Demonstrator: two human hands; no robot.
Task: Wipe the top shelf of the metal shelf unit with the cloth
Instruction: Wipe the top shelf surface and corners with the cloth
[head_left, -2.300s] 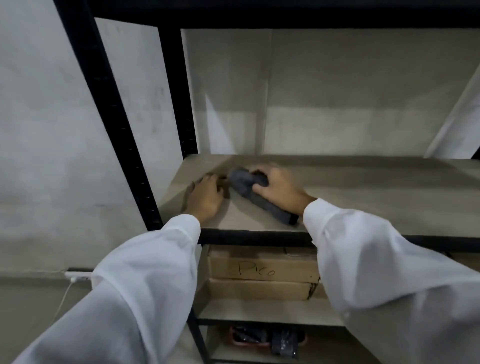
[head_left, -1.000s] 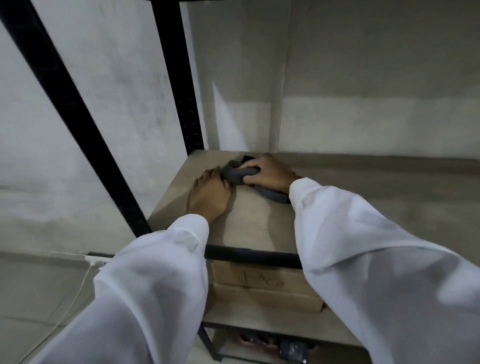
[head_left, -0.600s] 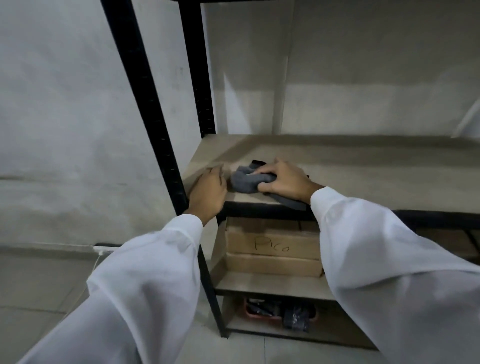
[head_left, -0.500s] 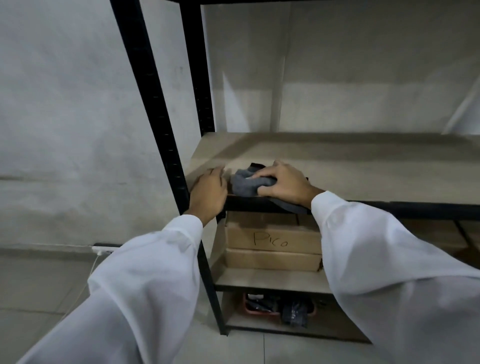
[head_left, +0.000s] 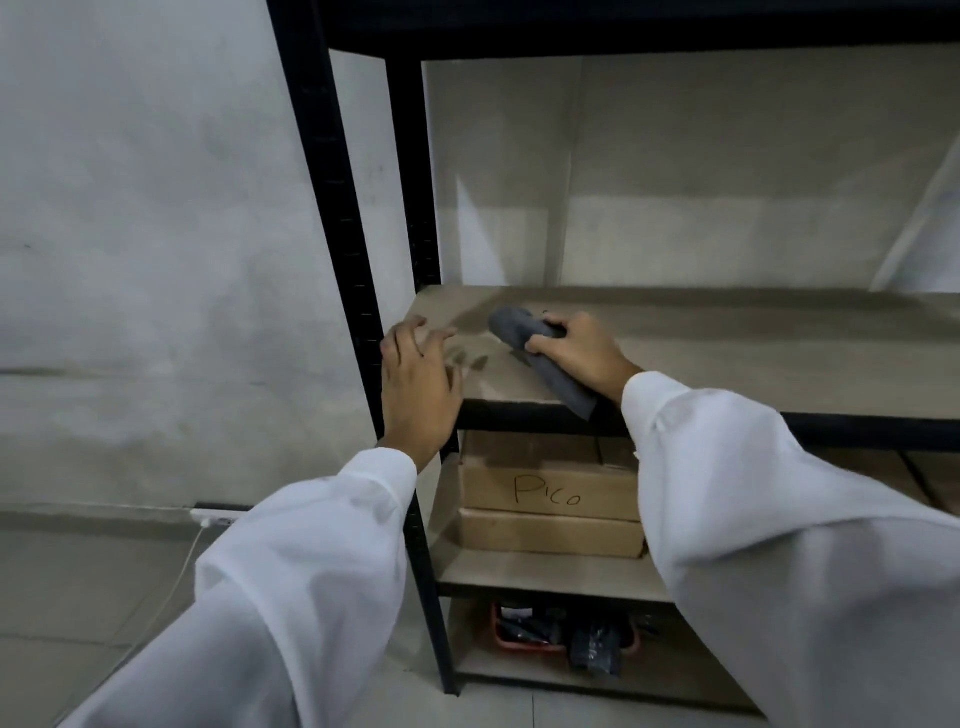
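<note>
While the right hand (head_left: 576, 353) curls its fingers and thumb round the grey cloth (head_left: 514, 330), pressing it as a rolled wad onto the top shelf (head_left: 753, 353) near its left end, the left hand (head_left: 418, 387) sits at its 9 o'clock, fingers spread and loose, holding nothing; whether its palm touches the board's front corner I cannot tell. The cloth's nose points to 10 o'clock from the gripping hand; its tail trails to 5 o'clock, across the black front rail (head_left: 857, 434).

Several things could go wrong, I judge. Bunched this tightly, the cloth meets the board along a narrow strip only, so strokes may leave unwiped bands. The dangling tail could snag on the rail during a pull toward 6 o'clock, or slip free of the grip. Dust swept forward would drop onto the upper cardboard box (head_left: 550, 493) directly beneath. The spread left fingers lie just beside the upright post (head_left: 332, 208), so a quick sweep toward 9 o'clock could knock the knuckles against metal. The long stretch of board toward 3 o'clock looks out of easy reach from this stance, and leaning in may drag a white sleeve (head_left: 779, 493) across the dust.

"Pico" is handwritten in dark marker on the upper box's front; the lower box (head_left: 550, 535) shows no writing; nothing is legible on the red tray (head_left: 519, 642) at the bottom, nor on the white power strip (head_left: 213, 517) at 8 o'clock by the wall.
</note>
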